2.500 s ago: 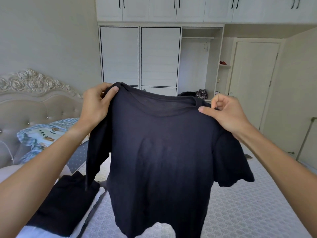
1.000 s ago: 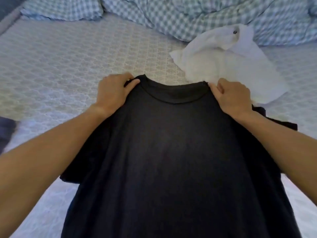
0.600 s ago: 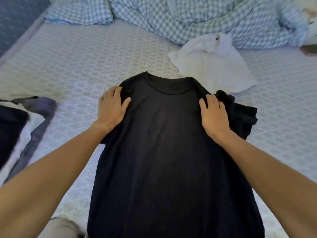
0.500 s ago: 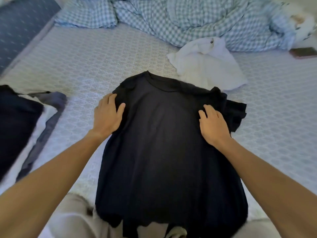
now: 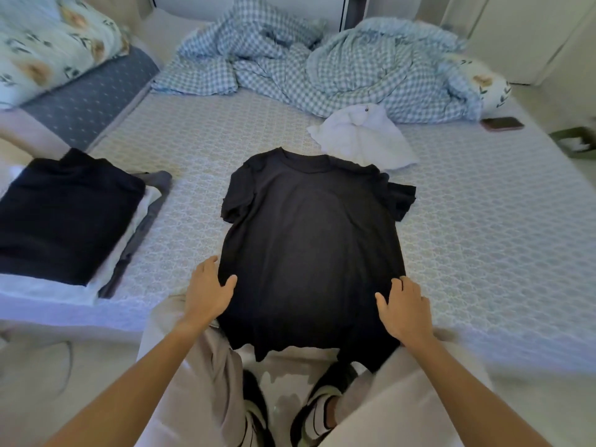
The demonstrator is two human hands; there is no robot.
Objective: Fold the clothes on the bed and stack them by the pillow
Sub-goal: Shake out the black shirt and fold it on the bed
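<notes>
Left hand [image 5: 206, 296]: flat and spread on the lower left edge of the black T-shirt [image 5: 311, 240], fingers splayed, thumb over the cloth; a released grip, pressing rather than pinching.
Right hand [image 5: 404, 309]: likewise flat and released, resting on the T-shirt's lower right edge, fingers pointing up toward the collar.
T-shirt, where it lies: face up on the bed [image 5: 483, 227], collar at the far end, hem hanging over the near edge of the bed toward the person's legs.
Long axis: collar to hem, running straight away from the hands; both hands sit at the hem end, one on each side seam, about equally near.
Sleeves: the left one lies flat beside the body of the T-shirt; the right one is bunched and partly doubled over.
Coming move, as a judgement: a side fold inward looks due, and the rumpled right sleeve probably needs flattening first; the right hand is nearer to it.
Beyond the T-shirt: a crumpled white garment [image 5: 364, 140] touches its right shoulder and is not yet folded.
Stack [image 5: 64, 214]: folded dark clothes well to the left of the T-shirt, near the pillow [image 5: 48, 50].
Farther off: a checked duvet [image 5: 322, 66] heaped past the collar.
</notes>
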